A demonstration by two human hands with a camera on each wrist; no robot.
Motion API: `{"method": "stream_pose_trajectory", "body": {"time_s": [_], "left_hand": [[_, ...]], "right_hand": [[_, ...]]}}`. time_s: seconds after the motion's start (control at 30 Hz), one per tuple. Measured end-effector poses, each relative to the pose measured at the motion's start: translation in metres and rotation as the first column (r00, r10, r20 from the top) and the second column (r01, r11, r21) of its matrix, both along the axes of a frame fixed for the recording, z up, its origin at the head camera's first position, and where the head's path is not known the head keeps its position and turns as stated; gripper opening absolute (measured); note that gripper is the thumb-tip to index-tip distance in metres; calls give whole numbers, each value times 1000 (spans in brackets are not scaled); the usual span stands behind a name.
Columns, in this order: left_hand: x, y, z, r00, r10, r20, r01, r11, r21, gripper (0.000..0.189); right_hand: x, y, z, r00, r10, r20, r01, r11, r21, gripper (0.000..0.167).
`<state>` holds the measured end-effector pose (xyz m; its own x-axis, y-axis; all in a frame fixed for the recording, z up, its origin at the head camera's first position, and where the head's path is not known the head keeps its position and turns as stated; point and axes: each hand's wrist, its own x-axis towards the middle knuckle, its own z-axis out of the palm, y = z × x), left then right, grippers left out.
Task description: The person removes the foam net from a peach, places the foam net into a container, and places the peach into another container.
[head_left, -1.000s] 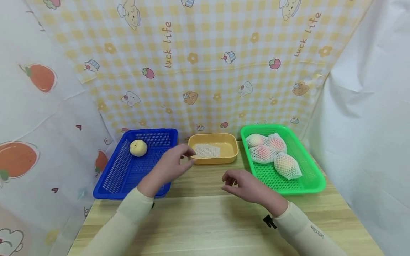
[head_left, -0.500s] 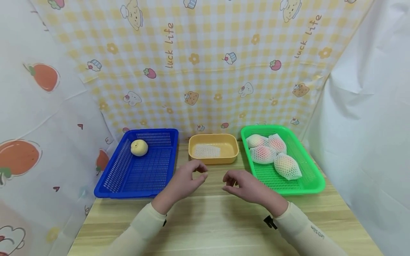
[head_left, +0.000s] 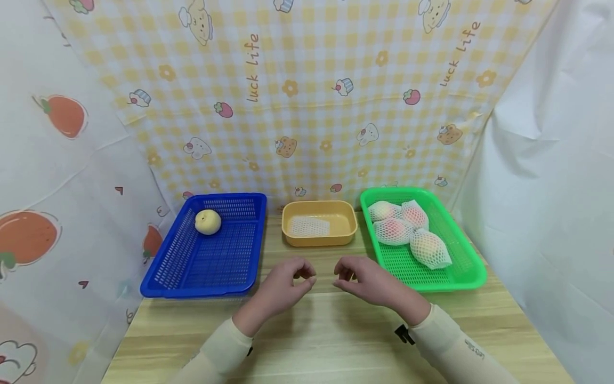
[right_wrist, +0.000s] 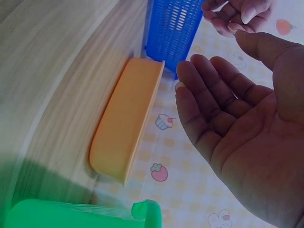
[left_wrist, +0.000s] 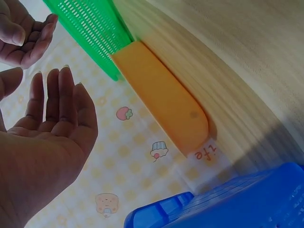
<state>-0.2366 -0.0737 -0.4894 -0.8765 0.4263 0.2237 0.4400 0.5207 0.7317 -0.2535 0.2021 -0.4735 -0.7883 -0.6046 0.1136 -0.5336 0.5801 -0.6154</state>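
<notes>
Since the earlier head frame, the person's left hand [head_left: 285, 285] has pulled back from beside the orange-yellow tray to the near side, while the right hand [head_left: 366, 280] sits about where it was. Largest first: we see a white-and-yellow checked cloth [head_left: 307, 64] hanging at the far side, printed with cartoons, then a pale wood-grain table [head_left: 307, 346] below it. We log a blue perforated plastic basket [head_left: 220, 261] at left and a bright green perforated plastic basket [head_left: 400, 266] at right. Between them, at the far middle, we have the shallow orange-yellow rectangular tray [head_left: 320, 241] with rounded corners, nearest to us in front of the cloth. Both hands, in cream sleeves [head_left: 220, 346], face each other near the middle, apart; fingers loosely bent, thumbs clear of the fingertips, palms bare in the wrist views, so we count neither as holding anything. Right one is just left of the green basket. Inside the tray's left part lies a flat white mesh foam net [head_left: 309, 226]. We count four pinkish-yellow fruits [head_left: 430, 249] in white nets in the green basket, one bare pale-yellow fruit [head_left: 208, 222] in the blue one's far left.
</notes>
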Motion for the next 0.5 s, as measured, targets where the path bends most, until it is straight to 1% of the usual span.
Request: {"method": "stream_pose_trajectory", "body": {"time_s": [0.27, 0.5], "left_hand": [[0, 1, -2, 1000, 0, 12, 0, 1000, 15, 5], [0, 1, -2, 1000, -8, 19, 8, 1000, 25, 3]], "right_hand": [[1, 0, 1, 1000, -9, -5, 9, 1000, -3, 12], [3, 2, 4, 1000, -18, -4, 18, 1000, -1, 16]]}}
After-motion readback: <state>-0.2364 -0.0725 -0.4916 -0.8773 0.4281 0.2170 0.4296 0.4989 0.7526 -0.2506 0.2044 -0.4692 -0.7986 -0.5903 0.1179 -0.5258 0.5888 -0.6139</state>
